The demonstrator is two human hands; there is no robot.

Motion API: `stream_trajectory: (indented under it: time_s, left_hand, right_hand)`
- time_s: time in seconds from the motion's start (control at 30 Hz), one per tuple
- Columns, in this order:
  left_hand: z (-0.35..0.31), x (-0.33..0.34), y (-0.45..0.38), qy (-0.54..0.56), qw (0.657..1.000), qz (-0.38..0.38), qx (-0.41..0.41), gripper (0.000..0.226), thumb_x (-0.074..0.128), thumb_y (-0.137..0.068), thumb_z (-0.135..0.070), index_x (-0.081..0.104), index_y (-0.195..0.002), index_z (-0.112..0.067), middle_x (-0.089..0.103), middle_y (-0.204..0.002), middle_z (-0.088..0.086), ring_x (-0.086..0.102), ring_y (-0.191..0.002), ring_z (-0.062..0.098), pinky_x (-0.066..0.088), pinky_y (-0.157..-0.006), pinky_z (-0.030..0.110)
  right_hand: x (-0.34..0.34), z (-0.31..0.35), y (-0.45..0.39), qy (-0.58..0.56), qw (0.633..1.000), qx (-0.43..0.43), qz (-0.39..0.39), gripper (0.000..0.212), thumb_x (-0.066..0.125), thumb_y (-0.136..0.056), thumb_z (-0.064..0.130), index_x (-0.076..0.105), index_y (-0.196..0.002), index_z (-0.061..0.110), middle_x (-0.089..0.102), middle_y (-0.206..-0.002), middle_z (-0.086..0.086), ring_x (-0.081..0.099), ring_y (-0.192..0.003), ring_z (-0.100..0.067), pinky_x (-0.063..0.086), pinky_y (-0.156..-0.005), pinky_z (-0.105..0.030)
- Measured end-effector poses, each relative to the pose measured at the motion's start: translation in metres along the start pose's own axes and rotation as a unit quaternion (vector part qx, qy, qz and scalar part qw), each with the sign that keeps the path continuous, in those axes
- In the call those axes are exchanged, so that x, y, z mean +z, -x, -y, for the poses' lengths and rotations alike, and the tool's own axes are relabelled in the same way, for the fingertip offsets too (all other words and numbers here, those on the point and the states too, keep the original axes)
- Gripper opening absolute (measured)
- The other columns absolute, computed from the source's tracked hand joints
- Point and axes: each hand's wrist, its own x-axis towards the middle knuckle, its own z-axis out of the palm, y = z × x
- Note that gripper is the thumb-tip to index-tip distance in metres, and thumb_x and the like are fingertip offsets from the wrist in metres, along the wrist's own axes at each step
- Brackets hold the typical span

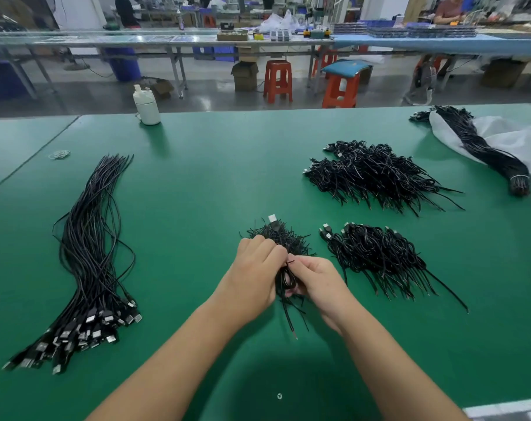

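Note:
A coiled black USB cable (287,281) sits between both hands over the green table (197,183). My left hand (256,270) grips the coil from the left. My right hand (314,279) holds it from the right and pinches a thin black twist tie (289,262) at the top of the coil. The cable's loose end (290,320) trails toward me. Just beyond the hands lies a small heap of black twist ties (280,237) with a silver USB plug (273,219) on it.
Long straight USB cables (88,256) lie in a bundle at the left. Coiled, tied cables form one pile (376,250) at the right and a larger one (376,174) behind it. A banded bundle (482,150) rests on a white bag far right. A white bottle (147,106) stands at the far edge.

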Motion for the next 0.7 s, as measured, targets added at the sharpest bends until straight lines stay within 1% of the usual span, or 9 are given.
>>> stream_trajectory:
  time_s: [0.07,0.13,0.23,0.33,0.43,0.5,0.57,0.63,0.7]
  left_hand:
    - [0.005,0.004,0.003,-0.016,0.999,-0.012,0.035,0.022,0.044,-0.07,0.003,0.055,-0.084,-0.01,0.051,-0.079,0.005,0.045,-0.073,0.028,0.039,-0.069,0.039]
    - [0.009,0.009,0.005,-0.023,0.997,-0.039,0.063,0.028,0.047,-0.069,0.007,0.052,-0.09,-0.011,0.054,-0.081,0.007,0.047,-0.074,0.029,0.04,-0.068,0.039]
    - [0.014,0.018,0.01,-0.03,0.993,-0.076,0.082,0.027,0.044,-0.083,0.004,0.051,-0.104,-0.013,0.058,-0.086,0.007,0.048,-0.079,0.026,0.039,-0.071,0.035]
    - [0.024,0.033,0.018,-0.038,0.992,-0.08,0.092,0.022,0.042,-0.093,-0.001,0.055,-0.107,-0.011,0.058,-0.092,0.007,0.049,-0.082,0.026,0.039,-0.075,0.035]
    - [0.041,0.047,0.031,-0.053,0.997,-0.055,0.03,0.022,0.056,-0.087,-0.005,0.062,-0.108,-0.009,0.06,-0.1,0.009,0.052,-0.089,0.026,0.039,-0.079,0.036]
    - [0.059,0.052,0.049,-0.073,0.995,-0.02,-0.06,0.024,0.052,-0.089,-0.014,0.065,-0.109,-0.008,0.06,-0.105,0.009,0.056,-0.094,0.028,0.039,-0.082,0.037]
    - [0.078,0.054,0.069,-0.103,0.983,0.026,-0.15,0.032,0.046,-0.086,-0.017,0.065,-0.109,-0.007,0.06,-0.108,0.009,0.059,-0.098,0.03,0.04,-0.082,0.04]
    - [0.093,0.053,0.084,-0.112,0.965,0.039,-0.233,0.03,0.048,-0.083,-0.015,0.066,-0.106,-0.007,0.06,-0.108,0.009,0.058,-0.1,0.03,0.041,-0.082,0.042]
    - [0.1,0.056,0.087,-0.108,0.955,0.025,-0.276,0.028,0.054,-0.081,-0.011,0.066,-0.105,-0.007,0.06,-0.107,0.009,0.056,-0.1,0.029,0.041,-0.082,0.041]
  right_hand:
    - [-0.002,0.002,0.0,-0.006,0.999,0.019,0.027,0.033,0.051,-0.102,0.017,0.071,-0.077,0.011,0.057,-0.068,-0.007,0.051,-0.062,-0.015,0.052,-0.057,-0.024]
    - [-0.004,0.005,-0.002,0.015,0.998,0.028,0.046,0.034,0.052,-0.102,0.02,0.074,-0.076,0.017,0.059,-0.073,-0.008,0.054,-0.063,-0.013,0.05,-0.057,-0.022]
    - [-0.008,0.005,-0.008,0.013,0.996,0.067,0.053,0.027,0.056,-0.1,0.024,0.074,-0.084,0.012,0.066,-0.076,-0.009,0.059,-0.068,-0.014,0.051,-0.058,-0.025]
    - [-0.015,0.003,-0.013,0.009,0.994,0.097,0.045,0.025,0.059,-0.099,0.024,0.073,-0.087,0.007,0.069,-0.073,-0.007,0.061,-0.065,-0.013,0.052,-0.056,-0.023]
    - [-0.029,0.005,-0.019,0.095,0.991,0.098,-0.005,0.024,0.061,-0.097,0.024,0.072,-0.092,0.004,0.073,-0.078,-0.006,0.065,-0.067,-0.011,0.056,-0.059,-0.024]
    - [-0.043,0.009,-0.026,0.206,0.974,0.088,-0.047,0.019,0.061,-0.097,0.025,0.072,-0.093,0.01,0.075,-0.083,-0.004,0.066,-0.068,-0.012,0.06,-0.067,-0.029]
    - [-0.06,0.016,-0.033,0.348,0.93,0.073,-0.094,0.018,0.059,-0.097,0.029,0.07,-0.093,0.015,0.074,-0.082,-0.002,0.062,-0.065,-0.013,0.057,-0.067,-0.031]
    - [-0.076,0.023,-0.041,0.499,0.851,0.048,-0.155,0.019,0.055,-0.097,0.031,0.068,-0.091,0.019,0.07,-0.077,0.002,0.056,-0.058,-0.009,0.047,-0.053,-0.022]
    - [-0.093,0.027,-0.05,0.61,0.763,0.035,-0.21,0.022,0.053,-0.097,0.033,0.066,-0.086,0.021,0.064,-0.068,0.005,0.057,-0.054,-0.008,0.036,-0.044,-0.019]
